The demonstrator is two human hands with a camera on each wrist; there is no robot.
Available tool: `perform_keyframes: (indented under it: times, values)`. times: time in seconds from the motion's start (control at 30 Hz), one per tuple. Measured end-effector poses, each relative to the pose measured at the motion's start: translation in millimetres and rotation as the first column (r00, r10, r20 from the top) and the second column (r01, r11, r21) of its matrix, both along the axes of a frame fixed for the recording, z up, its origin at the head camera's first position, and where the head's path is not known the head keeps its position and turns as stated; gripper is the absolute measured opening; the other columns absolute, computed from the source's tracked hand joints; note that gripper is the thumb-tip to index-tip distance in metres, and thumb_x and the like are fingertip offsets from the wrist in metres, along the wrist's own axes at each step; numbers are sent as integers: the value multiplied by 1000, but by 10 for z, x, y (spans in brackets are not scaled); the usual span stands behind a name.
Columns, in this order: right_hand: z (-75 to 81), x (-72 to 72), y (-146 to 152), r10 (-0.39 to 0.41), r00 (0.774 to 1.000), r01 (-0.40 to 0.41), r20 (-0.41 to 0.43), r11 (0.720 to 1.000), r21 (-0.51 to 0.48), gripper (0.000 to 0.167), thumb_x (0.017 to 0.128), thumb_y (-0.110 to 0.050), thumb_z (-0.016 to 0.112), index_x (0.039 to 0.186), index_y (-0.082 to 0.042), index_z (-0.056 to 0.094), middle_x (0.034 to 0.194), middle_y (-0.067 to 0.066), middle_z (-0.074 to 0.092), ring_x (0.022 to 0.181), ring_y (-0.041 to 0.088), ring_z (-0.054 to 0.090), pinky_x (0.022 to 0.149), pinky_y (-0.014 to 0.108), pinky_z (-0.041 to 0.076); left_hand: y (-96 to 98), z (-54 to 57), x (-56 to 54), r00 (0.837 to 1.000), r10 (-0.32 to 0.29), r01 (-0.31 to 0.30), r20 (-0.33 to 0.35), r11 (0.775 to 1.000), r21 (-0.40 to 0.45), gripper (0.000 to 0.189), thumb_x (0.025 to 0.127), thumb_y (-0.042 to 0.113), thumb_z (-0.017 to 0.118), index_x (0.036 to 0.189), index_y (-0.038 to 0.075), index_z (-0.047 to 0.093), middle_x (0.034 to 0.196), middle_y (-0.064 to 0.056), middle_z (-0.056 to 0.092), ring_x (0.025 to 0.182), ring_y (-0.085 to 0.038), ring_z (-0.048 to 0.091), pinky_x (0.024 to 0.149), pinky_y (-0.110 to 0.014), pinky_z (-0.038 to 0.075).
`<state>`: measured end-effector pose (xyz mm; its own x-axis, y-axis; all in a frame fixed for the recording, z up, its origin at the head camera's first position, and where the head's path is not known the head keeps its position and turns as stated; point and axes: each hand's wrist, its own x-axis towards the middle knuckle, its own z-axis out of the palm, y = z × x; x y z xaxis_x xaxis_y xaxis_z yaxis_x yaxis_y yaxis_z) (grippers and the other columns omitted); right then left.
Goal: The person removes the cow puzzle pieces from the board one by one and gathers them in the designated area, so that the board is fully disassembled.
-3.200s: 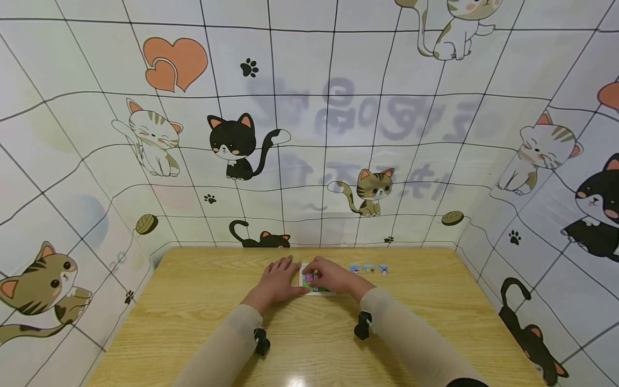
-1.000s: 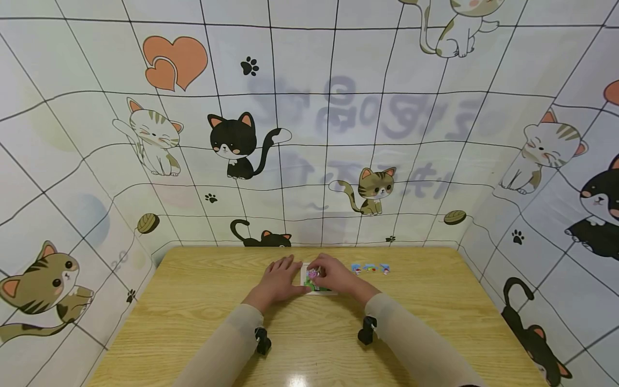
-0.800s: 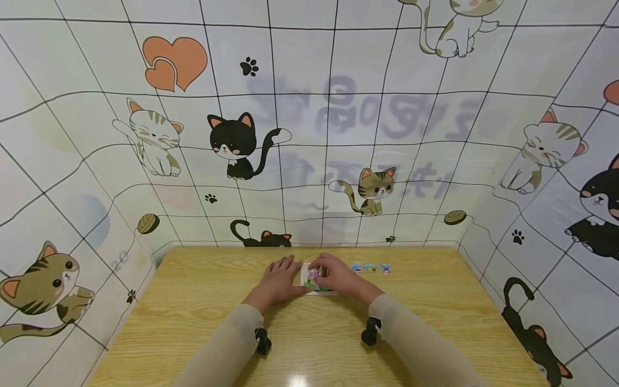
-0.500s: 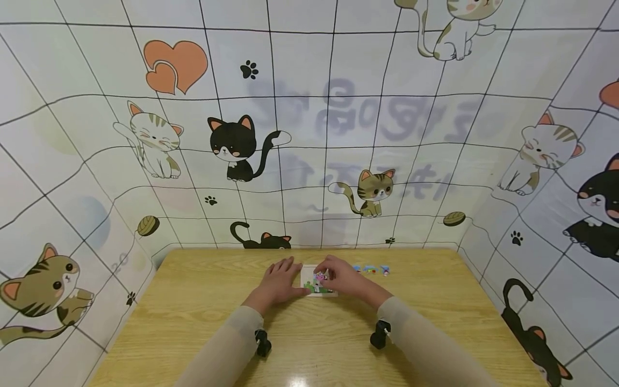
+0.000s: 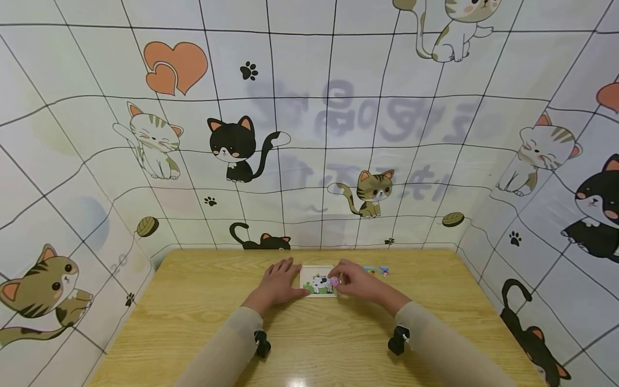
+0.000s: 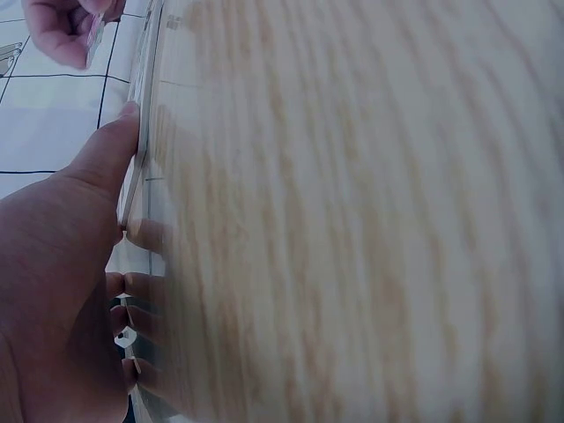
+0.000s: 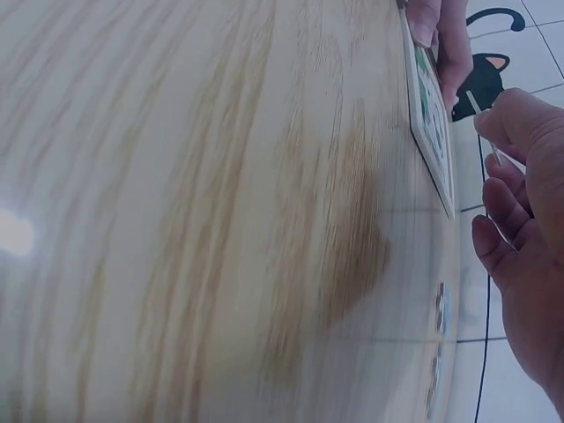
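Note:
A small puzzle board with a pale frame lies near the back of the table, a black-and-white cow on green showing in its lower half. My left hand lies flat at its left side, fingers spread and straight, the thumb at the front edge. Between thumb and fingers, my right hand pinches a pink puzzle piece at the board's right edge. The right wrist view shows this puzzle piece edge-on, raised above the tabletop. Part of the board's bare upper area shows pale.
Two loose blue puzzle pieces show on the wooden table just beyond my right hand. A white cloth with printed cats hangs behind the table and along both sides.
My right hand has drawn the pink piece rightward across the board, uncovering the cow picture and bare upper area. It now covers the leftmost loose piece. My left hand stays put.

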<state>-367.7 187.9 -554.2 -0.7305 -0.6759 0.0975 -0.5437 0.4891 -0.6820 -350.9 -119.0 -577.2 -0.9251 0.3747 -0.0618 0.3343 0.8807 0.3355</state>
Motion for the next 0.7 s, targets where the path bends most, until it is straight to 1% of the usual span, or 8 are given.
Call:
perform_keyframes:
  times: [0.17,0.27,0.43,0.6,0.7]
  values:
    - [-13,28,135,-24,1000,24,9,1000,-4,29,104,-5,75,133,-5,75,112,7,62,84,14,58,74,31,54,-7,-44,-21,1000,5,-5,2,1000,-7,93,99,72,70,172,20,44,181,-16,27,166,-40,24,131,-66,21]
    - [1,57,214,-35,999,35,1,999,-13,30,104,-4,75,134,-3,74,113,8,63,83,14,57,72,31,54,-9,-47,-23,1000,4,-4,6,1000,-7,93,99,73,69,172,21,43,182,-14,26,167,-40,23,132,-66,20]
    - [19,93,325,-59,998,59,-22,998,-16,31,104,-3,76,134,-1,74,114,11,64,84,13,57,72,30,54,-13,-41,-25,1000,6,-6,5,1000,-4,93,100,73,69,172,21,42,182,-15,26,167,-40,23,132,-66,19]
    - [14,96,433,-103,995,103,-3,995,-17,30,104,-3,76,134,-3,74,115,9,64,88,15,59,74,29,54,-8,-60,-29,1000,8,-8,-1,1000,-8,93,99,74,68,172,22,42,181,-15,26,167,-41,24,132,-66,20]
    - [10,95,494,-111,994,111,-1,994,-26,28,104,-2,76,132,-3,74,114,9,64,89,16,60,74,30,56,-2,-55,-29,1000,6,-6,1,1000,-4,93,100,72,69,172,20,43,181,-16,27,166,-41,24,132,-66,20]
